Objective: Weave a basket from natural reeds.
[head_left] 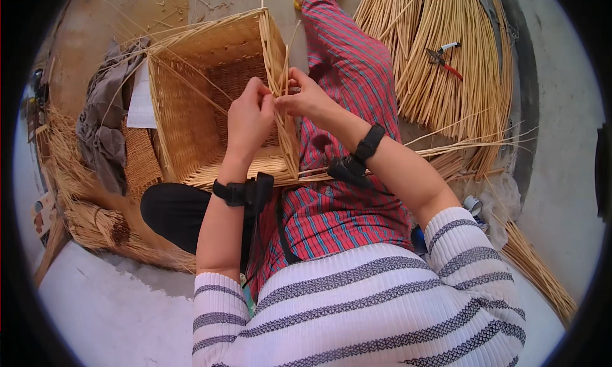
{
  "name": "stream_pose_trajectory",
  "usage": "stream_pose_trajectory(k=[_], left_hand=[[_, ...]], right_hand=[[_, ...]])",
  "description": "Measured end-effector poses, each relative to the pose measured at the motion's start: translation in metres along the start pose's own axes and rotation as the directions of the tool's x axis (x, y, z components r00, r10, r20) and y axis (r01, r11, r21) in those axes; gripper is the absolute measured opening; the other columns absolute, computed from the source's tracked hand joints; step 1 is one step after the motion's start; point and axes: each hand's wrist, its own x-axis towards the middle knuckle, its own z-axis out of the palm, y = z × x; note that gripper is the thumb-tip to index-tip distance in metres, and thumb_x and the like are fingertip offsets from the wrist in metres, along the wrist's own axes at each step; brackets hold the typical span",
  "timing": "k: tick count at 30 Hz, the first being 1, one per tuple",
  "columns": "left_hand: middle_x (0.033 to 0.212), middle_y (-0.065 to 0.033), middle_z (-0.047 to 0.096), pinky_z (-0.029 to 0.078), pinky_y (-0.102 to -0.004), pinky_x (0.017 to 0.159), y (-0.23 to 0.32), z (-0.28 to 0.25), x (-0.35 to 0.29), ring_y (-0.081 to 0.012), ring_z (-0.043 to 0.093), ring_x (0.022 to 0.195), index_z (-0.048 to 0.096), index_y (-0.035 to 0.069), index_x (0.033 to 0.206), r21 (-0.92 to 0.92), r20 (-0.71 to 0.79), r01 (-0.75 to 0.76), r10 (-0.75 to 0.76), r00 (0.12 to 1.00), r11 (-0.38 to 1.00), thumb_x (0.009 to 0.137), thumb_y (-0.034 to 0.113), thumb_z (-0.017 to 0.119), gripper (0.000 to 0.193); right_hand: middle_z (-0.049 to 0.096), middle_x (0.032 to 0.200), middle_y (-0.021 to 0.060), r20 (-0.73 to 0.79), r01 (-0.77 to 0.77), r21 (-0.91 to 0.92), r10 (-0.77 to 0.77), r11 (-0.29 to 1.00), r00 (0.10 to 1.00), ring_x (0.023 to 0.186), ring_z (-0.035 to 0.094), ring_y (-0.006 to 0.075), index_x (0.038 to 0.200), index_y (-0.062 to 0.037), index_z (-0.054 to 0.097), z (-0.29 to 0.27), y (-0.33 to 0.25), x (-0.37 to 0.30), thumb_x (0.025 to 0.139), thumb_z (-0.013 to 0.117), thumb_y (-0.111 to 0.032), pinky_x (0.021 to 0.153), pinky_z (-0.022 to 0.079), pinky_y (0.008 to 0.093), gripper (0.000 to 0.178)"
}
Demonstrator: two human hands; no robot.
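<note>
A square wicker basket (178, 121) stands in front of me with its open top facing up, its darker woven bottom visible inside. Both hands meet at the right rim of the basket. My left hand (250, 115) is closed in a pinch on the rim's inner side, around a thin wicker strand. From the outer side, my right hand (305, 98) pinches at the same strands, its fingers bent close to the left fingertips. Loose wicker ends (288, 51) stick up past the rim there. Which strand each fingertip grips is partly hidden.
Bundles of long wicker rods (440, 61) lie at the far right, with red-and-white-handled pruning shears (444, 59) on top. A grey cloth (105, 124), a white paper sheet (141, 102) and a woven piece (140, 156) lie left of the basket. More wicker coils (95, 223) lie farther left.
</note>
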Motion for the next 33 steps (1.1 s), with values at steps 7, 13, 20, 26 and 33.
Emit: stream_pose_trajectory(k=[7,13,20,26,33], left_hand=[[0.084,0.0019,0.059,0.046,-0.025,0.066,-0.039,0.006,0.004,-0.0061,0.054,0.074,0.054,0.006,0.106,-0.498,0.197,0.152,-0.059,0.979,0.854,0.107,0.013,0.059,0.009],[0.086,0.0042,0.057,0.041,-0.0208,0.061,-0.039,0.001,0.008,-0.0031,0.05,0.072,0.05,0.011,0.111,-0.627,0.375,0.32,-0.085,0.923,0.71,0.109,0.018,0.06,0.012],[0.092,0.0036,0.06,0.051,-0.0217,0.07,-0.053,-0.009,0.027,-0.0038,0.057,0.081,0.049,0.014,0.116,-0.615,0.611,0.514,-0.05,0.79,0.598,0.109,0.026,0.063,0.019],[0.104,0.0056,0.064,0.055,-0.0225,0.075,-0.055,0.015,0.019,-0.0018,0.061,0.093,0.058,0.013,0.112,-0.599,0.538,0.479,-0.12,0.834,0.641,0.105,0.043,0.066,0.032],[0.095,0.0075,0.064,0.052,-0.021,0.073,-0.034,0.011,0.013,-0.0015,0.06,0.089,0.063,0.013,0.107,-0.527,0.42,0.445,-0.234,0.877,0.724,0.107,0.037,0.065,0.024]], right_hand=[[0.062,0.11,0.0013,-0.005,0.031,-0.043,-0.031,0.999,1.0,0.093,0.062,0.0111,0.127,-0.0115,0.053,0.002,0.001,0.002,0.087,0.076,-0.006,0.073,0.051,0.0288,0.046],[0.06,0.113,0.0022,0.002,0.068,-0.011,-0.068,0.998,0.998,0.095,0.063,0.0127,0.132,-0.0107,0.051,0.003,0.004,0.002,0.089,0.075,-0.004,0.075,0.053,0.0306,0.05],[0.06,0.126,0.0078,0.053,0.114,0.0,-0.114,0.993,0.992,0.118,0.061,0.0177,0.136,-0.0077,0.047,-0.004,0.008,-0.009,0.099,0.069,-0.011,0.095,0.055,0.0356,0.043],[0.054,0.136,0.0039,0.103,0.046,0.06,-0.052,0.997,0.993,0.124,0.059,0.0159,0.142,-0.015,0.047,-0.013,0.01,-0.011,0.109,0.058,-0.023,0.101,0.053,0.0398,0.036],[0.059,0.134,0.007,0.002,0.087,0.104,-0.088,0.991,0.996,0.127,0.059,0.0202,0.137,-0.0114,0.049,-0.001,-0.006,-0.029,0.107,0.062,-0.034,0.1,0.052,0.0405,0.04]])
